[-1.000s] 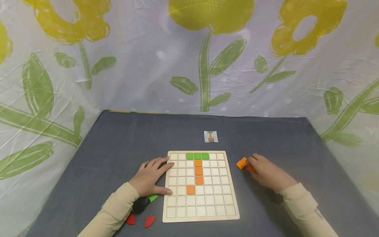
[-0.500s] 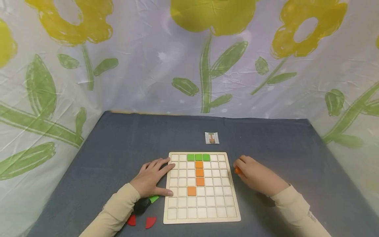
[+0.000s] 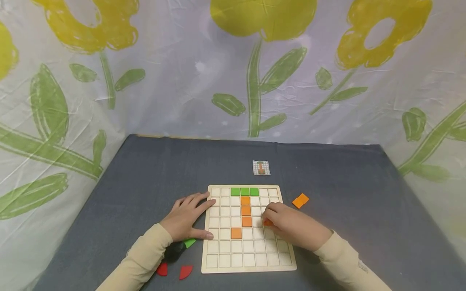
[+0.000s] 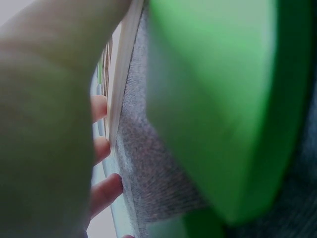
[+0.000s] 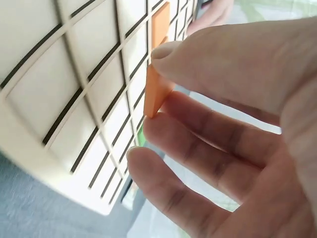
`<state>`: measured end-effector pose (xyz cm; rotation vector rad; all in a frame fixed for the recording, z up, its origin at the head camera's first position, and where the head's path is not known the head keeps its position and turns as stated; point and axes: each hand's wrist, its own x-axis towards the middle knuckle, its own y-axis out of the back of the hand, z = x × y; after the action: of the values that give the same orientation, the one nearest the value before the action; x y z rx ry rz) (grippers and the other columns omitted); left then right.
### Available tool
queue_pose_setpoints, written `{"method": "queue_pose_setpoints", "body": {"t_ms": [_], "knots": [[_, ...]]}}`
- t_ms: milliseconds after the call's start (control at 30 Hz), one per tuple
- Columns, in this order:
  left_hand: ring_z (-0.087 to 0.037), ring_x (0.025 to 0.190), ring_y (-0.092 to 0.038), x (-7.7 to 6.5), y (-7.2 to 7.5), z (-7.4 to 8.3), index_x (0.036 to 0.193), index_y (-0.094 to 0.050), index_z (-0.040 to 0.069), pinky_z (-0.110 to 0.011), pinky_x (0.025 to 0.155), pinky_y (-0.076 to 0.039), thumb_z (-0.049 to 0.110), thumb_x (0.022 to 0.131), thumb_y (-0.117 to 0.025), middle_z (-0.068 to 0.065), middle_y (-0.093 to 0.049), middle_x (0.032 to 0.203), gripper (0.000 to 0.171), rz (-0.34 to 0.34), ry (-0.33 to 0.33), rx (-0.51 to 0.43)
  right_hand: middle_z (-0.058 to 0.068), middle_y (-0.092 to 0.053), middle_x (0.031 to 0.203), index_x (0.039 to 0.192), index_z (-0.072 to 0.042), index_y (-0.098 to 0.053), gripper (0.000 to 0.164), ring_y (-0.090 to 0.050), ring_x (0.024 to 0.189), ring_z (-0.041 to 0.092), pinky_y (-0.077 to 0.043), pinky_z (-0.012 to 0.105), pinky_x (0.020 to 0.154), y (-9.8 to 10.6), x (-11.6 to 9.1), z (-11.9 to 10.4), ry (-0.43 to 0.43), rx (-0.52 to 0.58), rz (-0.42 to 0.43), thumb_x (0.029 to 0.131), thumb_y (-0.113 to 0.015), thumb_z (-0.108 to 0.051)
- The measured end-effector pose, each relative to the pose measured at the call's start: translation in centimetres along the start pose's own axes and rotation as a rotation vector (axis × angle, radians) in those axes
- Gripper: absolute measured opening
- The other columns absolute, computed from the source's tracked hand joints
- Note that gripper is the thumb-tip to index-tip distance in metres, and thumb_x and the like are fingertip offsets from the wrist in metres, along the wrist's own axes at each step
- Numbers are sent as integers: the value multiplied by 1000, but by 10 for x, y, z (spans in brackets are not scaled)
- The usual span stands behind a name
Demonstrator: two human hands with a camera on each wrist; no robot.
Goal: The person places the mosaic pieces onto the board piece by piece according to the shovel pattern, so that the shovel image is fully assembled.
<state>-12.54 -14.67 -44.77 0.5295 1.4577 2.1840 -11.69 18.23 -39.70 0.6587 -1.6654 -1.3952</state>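
Note:
A wooden grid board (image 3: 249,270) lies on the dark cloth. Three green square tiles (image 3: 245,192) fill the middle of its far row. Below them runs a column of three orange square tiles (image 3: 246,211), and one more orange tile (image 3: 236,233) sits a row nearer, one column left. My right hand (image 3: 291,226) is over the board's right side and pinches an orange square tile (image 5: 157,91) between thumb and fingers. My left hand (image 3: 185,220) rests spread along the board's left edge, thumb and fingertips on the frame.
Two orange tiles (image 3: 300,201) lie right of the board. A small printed pattern card (image 3: 261,167) is behind it. Two red quarter-circle pieces (image 3: 185,272) lie at the near left. A green piece (image 3: 189,243) shows beside the left wrist. A flowered cloth hangs behind.
My right hand has moved left from the loose orange tiles to above the board, carrying one orange tile. My left hand stays at the board's edge.

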Motion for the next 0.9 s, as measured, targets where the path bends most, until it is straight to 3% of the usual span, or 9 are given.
{"method": "queue_pose_setpoints", "body": {"t_ms": [300, 533, 900], "knots": [[-37, 135, -36, 0, 2, 2, 145, -43, 15, -62, 100, -30, 63, 76, -68, -12, -36, 150, 88, 1, 3, 9, -4, -56, 88, 91, -12, -61, 21, -55, 79, 8, -48, 16, 72, -1, 14, -9, 45, 9, -18, 79, -77, -7], [-36, 134, -36, 0, 2, 2, 145, -43, 15, -63, 100, -31, 62, 76, -69, -12, -36, 150, 87, 3, 3, 16, -5, -56, 87, 90, -13, -61, 17, -54, 78, 7, -47, 15, 72, -12, 22, -19, 77, 22, -40, 81, -76, -10], [-38, 132, -38, 0, -4, -3, 143, -45, 14, -63, 98, -31, 67, 74, -67, -13, -38, 148, 90, 66, -30, 15, -7, -56, 86, 92, -13, -62, 16, -53, 78, 7, -47, 15, 73, -23, 27, -28, 52, 36, -129, 83, -75, -12]]}}
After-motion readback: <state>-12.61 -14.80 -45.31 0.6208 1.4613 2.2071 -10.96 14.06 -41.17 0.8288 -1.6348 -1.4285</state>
